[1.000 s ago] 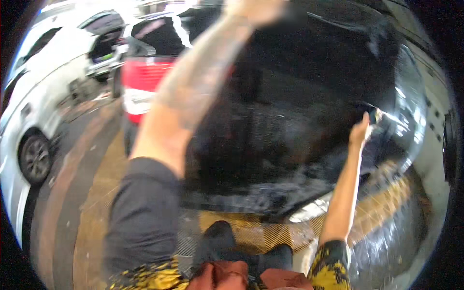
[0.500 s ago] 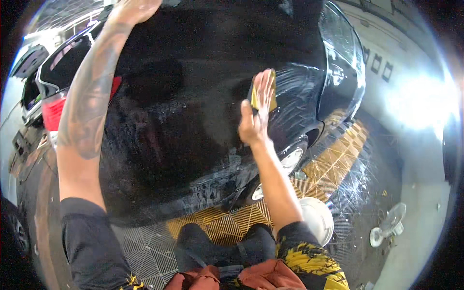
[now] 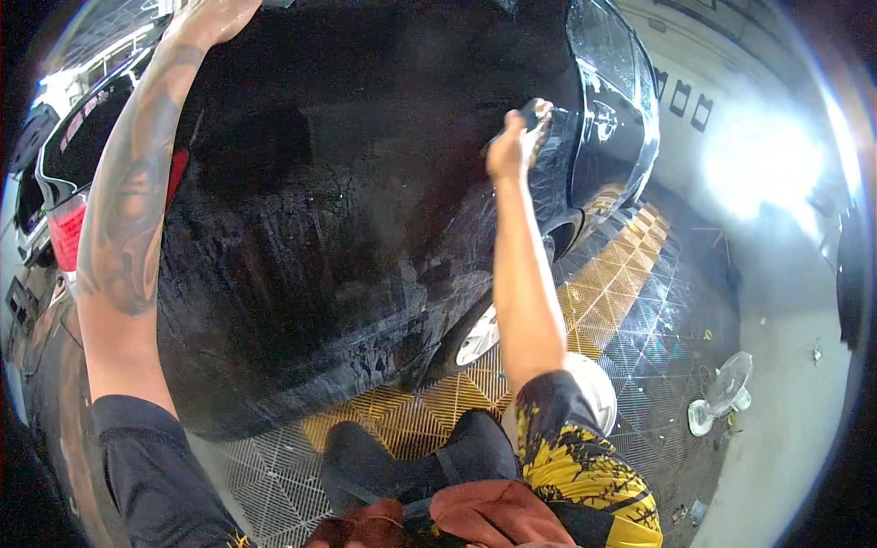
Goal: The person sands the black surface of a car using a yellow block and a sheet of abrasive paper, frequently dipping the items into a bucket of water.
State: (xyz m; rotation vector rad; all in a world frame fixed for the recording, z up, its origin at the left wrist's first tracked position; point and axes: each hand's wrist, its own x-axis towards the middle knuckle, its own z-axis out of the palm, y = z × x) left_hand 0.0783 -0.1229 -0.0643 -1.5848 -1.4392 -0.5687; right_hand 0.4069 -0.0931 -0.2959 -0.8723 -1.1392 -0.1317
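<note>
A wet black car point(image 3: 320, 256) with streaks of water or suds fills the middle of the view. At the side panel near its rear door, my right hand point(image 3: 512, 151) is closed round a small dark pad with yellow on it, probably a sponge point(image 3: 537, 123), tilted against the paint. My left hand point(image 3: 215, 20) is high at the top edge of the view, by the upper part of the car. Its fingers are mostly cut off by the frame, so what it touches or holds is hidden.
A white bucket point(image 3: 592, 388) stands on the yellow and grey grid floor point(image 3: 438, 420) beside my right arm. Further right, a white fan point(image 3: 726, 393) stands near the wall. Another car with a red tail light point(image 3: 68, 237) is at the left. A bright lamp point(image 3: 763, 169) glares at the right.
My right hand has gone from lying flat over the pad to gripping it, moving up and right along the panel. My left hand has shifted slightly left in view.
</note>
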